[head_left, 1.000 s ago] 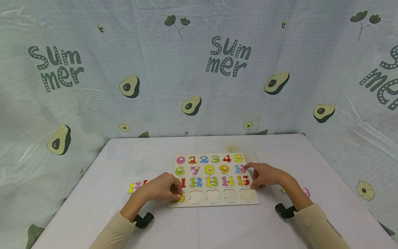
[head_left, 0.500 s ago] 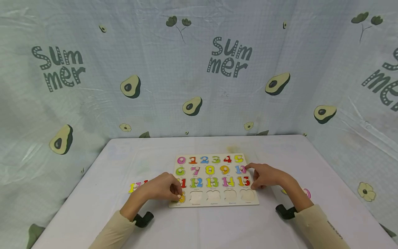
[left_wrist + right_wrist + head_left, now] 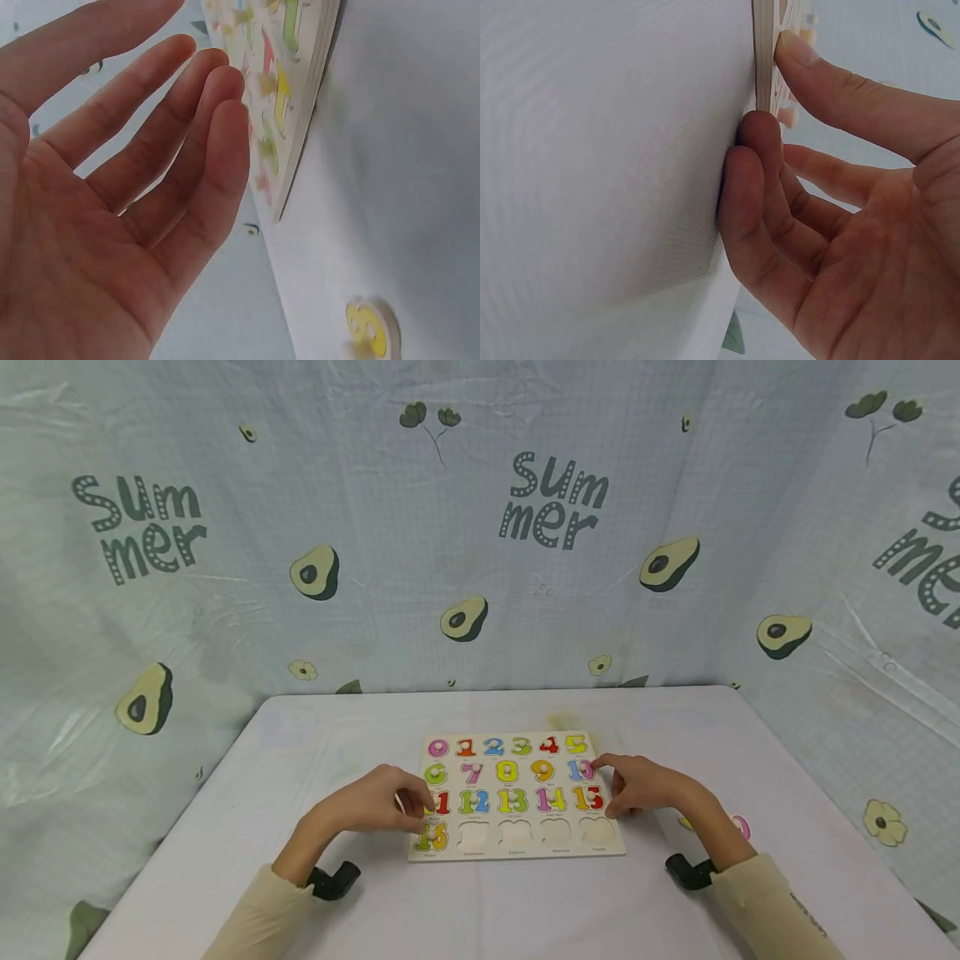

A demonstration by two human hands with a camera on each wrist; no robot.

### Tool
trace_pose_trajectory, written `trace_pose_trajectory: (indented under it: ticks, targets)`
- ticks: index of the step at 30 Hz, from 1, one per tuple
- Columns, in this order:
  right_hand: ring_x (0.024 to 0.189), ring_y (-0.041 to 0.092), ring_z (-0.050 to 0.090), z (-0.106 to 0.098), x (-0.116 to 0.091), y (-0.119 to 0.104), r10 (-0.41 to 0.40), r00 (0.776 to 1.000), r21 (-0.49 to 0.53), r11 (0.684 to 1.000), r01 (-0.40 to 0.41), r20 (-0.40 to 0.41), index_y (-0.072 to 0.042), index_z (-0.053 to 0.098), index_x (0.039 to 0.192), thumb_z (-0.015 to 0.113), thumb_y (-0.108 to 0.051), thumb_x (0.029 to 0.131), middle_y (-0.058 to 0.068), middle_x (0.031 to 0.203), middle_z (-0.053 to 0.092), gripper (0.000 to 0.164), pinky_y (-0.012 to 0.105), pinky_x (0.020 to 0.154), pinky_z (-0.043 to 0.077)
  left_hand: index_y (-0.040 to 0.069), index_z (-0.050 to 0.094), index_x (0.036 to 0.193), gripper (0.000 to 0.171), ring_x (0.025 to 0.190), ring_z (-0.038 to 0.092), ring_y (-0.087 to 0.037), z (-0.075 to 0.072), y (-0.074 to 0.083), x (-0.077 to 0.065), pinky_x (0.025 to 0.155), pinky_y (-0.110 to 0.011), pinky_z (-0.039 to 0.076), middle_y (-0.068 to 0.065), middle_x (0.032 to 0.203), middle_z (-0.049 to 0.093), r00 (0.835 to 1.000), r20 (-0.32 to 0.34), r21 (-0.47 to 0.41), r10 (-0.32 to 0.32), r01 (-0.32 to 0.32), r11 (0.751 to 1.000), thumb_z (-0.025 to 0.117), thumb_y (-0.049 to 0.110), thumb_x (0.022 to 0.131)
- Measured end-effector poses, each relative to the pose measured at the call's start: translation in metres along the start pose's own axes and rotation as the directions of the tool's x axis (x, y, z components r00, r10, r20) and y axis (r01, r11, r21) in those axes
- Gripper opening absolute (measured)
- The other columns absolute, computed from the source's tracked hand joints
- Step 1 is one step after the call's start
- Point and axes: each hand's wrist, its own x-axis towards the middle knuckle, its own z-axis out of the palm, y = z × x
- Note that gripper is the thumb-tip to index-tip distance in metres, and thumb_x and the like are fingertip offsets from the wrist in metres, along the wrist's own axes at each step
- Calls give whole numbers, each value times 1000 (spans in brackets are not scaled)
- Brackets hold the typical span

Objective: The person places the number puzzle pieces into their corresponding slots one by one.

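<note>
A wooden number puzzle board (image 3: 617, 845) lies on the table with knobbed pieces set in its upper three rows. The number 16 piece (image 3: 431, 837) sits at the left of the bottom row; recesses without pieces follow to its right. My left hand (image 3: 367, 799) is just off the board's left edge, fingers loosely bent, holding nothing. At the right edge, my right hand (image 3: 642, 782) holds the board, its index finger by the number 10 piece (image 3: 579, 769). In the right wrist view its thumb (image 3: 799, 51) rests on the board's face, other fingers bent against the edge.
Loose pieces, one with a pink part (image 3: 741, 827), lie partly hidden behind my right wrist. A yellow knobbed piece (image 3: 369, 328) lies on the table in the left wrist view. A printed sheet (image 3: 555, 610) hangs behind the white table (image 3: 525, 910).
My left hand has let go of the 16 piece's knob and drawn back to the left and slightly up. It now covers the loose 17 piece. The right hand stays in place.
</note>
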Motion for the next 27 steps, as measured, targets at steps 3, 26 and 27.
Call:
trace_pose_trajectory:
  ticks: [3,26,27]
  targets:
    - [64,17,55,0,-1,-1,5,1000,4,1000,-5,2,-11,46,137,81,-17,74,4,77,57,72,30,59,46,15,72,95,18,77,62,-8,-8,-3,-5,72,-24,52,11,82,66,999,-35,10,-17,17,1000,78,21,79]
    - [65,17,56,0,-6,-2,2,1000,16,1000,-2,23,-11,46,137,81,-19,75,4,78,57,71,30,60,47,17,71,98,22,82,62,-12,-61,-44,-56,73,-26,50,4,90,68,951,-254,-39,-174,170,985,77,28,80]
    - [65,17,56,-1,-6,-2,7,1000,21,1000,-7,19,-12,46,136,81,-19,75,4,78,58,71,30,60,47,15,71,98,23,82,62,-12,-62,-45,-57,72,-25,50,4,90,68,950,-251,-45,-184,179,983,78,27,80]
